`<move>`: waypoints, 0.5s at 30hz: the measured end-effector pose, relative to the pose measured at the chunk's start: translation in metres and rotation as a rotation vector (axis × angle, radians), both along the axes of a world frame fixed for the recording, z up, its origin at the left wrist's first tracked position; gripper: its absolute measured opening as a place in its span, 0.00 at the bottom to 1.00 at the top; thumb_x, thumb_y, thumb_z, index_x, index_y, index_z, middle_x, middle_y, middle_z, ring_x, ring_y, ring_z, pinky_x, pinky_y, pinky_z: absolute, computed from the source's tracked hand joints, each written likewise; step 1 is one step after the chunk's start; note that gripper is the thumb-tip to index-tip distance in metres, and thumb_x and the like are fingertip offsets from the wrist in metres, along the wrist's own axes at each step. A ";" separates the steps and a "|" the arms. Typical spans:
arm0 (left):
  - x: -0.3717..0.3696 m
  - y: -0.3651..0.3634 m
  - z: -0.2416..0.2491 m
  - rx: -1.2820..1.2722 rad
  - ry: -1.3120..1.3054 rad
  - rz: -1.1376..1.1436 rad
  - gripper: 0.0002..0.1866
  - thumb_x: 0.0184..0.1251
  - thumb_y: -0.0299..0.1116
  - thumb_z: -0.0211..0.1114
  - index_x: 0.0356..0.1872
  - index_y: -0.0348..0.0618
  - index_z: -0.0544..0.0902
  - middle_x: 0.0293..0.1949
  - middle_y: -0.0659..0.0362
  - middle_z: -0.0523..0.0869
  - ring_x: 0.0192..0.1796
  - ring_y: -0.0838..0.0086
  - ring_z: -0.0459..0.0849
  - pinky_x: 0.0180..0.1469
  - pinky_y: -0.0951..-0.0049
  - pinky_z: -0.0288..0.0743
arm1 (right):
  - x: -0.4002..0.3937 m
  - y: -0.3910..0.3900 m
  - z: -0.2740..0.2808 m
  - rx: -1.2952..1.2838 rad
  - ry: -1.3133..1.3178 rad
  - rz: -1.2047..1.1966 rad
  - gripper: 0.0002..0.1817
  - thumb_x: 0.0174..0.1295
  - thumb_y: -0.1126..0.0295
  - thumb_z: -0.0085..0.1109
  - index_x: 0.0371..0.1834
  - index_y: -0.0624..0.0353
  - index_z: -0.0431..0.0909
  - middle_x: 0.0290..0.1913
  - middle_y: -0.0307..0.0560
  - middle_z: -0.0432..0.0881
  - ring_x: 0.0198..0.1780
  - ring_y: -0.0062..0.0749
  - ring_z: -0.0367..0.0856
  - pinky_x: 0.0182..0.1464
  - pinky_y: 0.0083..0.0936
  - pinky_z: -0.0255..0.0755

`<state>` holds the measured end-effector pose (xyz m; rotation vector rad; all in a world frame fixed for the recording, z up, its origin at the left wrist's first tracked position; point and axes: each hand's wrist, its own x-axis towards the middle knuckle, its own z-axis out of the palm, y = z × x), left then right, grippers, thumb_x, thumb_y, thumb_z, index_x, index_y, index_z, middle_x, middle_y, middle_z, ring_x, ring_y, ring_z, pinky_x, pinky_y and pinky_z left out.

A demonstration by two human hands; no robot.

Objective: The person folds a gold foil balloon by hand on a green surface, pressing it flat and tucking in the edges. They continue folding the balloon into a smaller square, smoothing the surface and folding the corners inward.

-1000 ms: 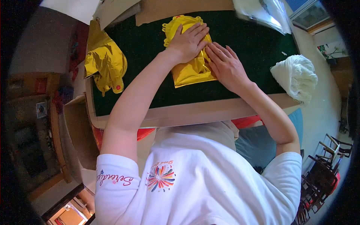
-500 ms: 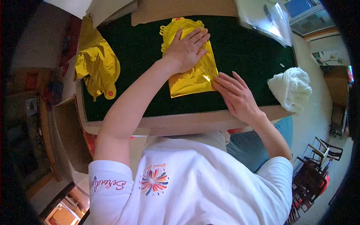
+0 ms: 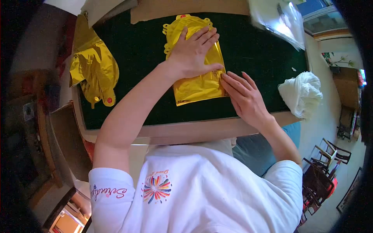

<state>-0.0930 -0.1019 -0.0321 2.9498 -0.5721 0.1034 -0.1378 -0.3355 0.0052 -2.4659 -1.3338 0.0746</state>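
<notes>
A flat gold foil sheet (image 3: pixel 198 91), with scalloped loops at its far end, lies on the dark green tabletop (image 3: pixel 147 110). My left hand (image 3: pixel 192 52) rests flat on its upper half, fingers spread and thumb stretched toward the right edge. At that right edge, my right hand (image 3: pixel 244 95) touches the foil with its fingertips; the fingers are stretched out. Neither hand is wrapped round anything. Part of the foil is hidden beneath my left hand.
More crumpled gold foil (image 3: pixel 97 72) hangs over the left side of the table. White string (image 3: pixel 301 93) is bundled at the right edge. Clear plastic bags (image 3: pixel 281 23) lie at the back right, near brown cardboard (image 3: pixel 186 7). Dark chairs (image 3: pixel 320 178) stand at lower right.
My left thumb has stretched out to the right edge of the foil. My right hand stays beside that edge. The whole view has shifted slightly.
</notes>
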 end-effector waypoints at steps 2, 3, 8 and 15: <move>0.001 0.000 0.000 0.002 0.023 0.010 0.48 0.58 0.73 0.48 0.74 0.54 0.54 0.75 0.63 0.54 0.77 0.73 0.49 0.76 0.49 0.34 | -0.003 0.001 -0.003 0.005 0.002 -0.012 0.26 0.57 0.79 0.52 0.63 0.59 0.71 0.66 0.47 0.69 0.69 0.40 0.65 0.71 0.45 0.54; 0.001 0.001 -0.001 0.005 0.012 0.006 0.48 0.58 0.73 0.48 0.74 0.54 0.54 0.75 0.63 0.54 0.77 0.73 0.49 0.76 0.48 0.34 | -0.005 0.002 -0.004 0.012 0.000 -0.026 0.26 0.57 0.79 0.52 0.63 0.59 0.71 0.66 0.48 0.69 0.69 0.41 0.65 0.71 0.44 0.55; 0.001 0.001 -0.005 -0.014 -0.019 0.003 0.47 0.58 0.73 0.47 0.74 0.56 0.54 0.75 0.63 0.54 0.77 0.72 0.50 0.76 0.48 0.34 | -0.001 0.002 0.001 0.004 -0.032 -0.022 0.26 0.55 0.81 0.52 0.61 0.59 0.73 0.65 0.48 0.71 0.68 0.41 0.67 0.71 0.43 0.56; 0.001 0.000 -0.011 -0.029 -0.035 0.002 0.48 0.59 0.73 0.46 0.74 0.52 0.54 0.75 0.62 0.54 0.76 0.70 0.51 0.75 0.47 0.37 | 0.015 0.008 -0.003 0.019 -0.147 -0.032 0.25 0.54 0.85 0.52 0.58 0.58 0.75 0.60 0.50 0.75 0.64 0.45 0.70 0.69 0.43 0.59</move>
